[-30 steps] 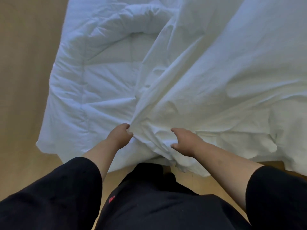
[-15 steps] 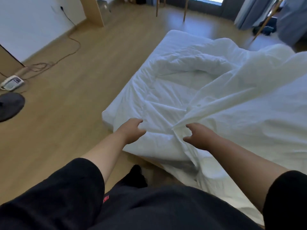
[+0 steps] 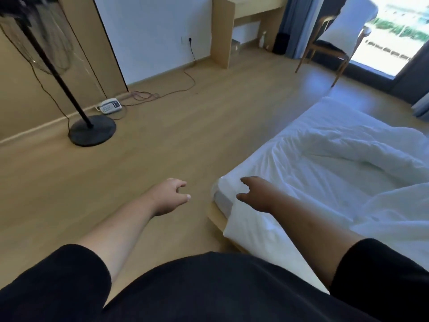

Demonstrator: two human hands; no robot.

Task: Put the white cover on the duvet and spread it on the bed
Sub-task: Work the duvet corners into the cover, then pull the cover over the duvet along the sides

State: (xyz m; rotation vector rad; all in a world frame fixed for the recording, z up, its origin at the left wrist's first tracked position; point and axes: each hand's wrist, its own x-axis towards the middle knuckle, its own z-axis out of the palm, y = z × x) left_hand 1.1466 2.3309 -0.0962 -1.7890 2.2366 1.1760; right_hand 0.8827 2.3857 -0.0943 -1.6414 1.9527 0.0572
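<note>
risk: my left hand (image 3: 170,196) and right hand (image 3: 256,194) are both loose, holding nothing | duvet (image 3: 343,159) lies bunched at the bed (image 3: 217,214) near corner, white cover (image 3: 399,210) beside it | unheld fabric could slide off that edge

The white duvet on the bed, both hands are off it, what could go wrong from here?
The rumpled white duvet hangs past the bed's near corner, so it may slide floorward. Neither the left hand nor the right hand grips it. The thin brown cable looped across the floor could trip a walker.
</note>
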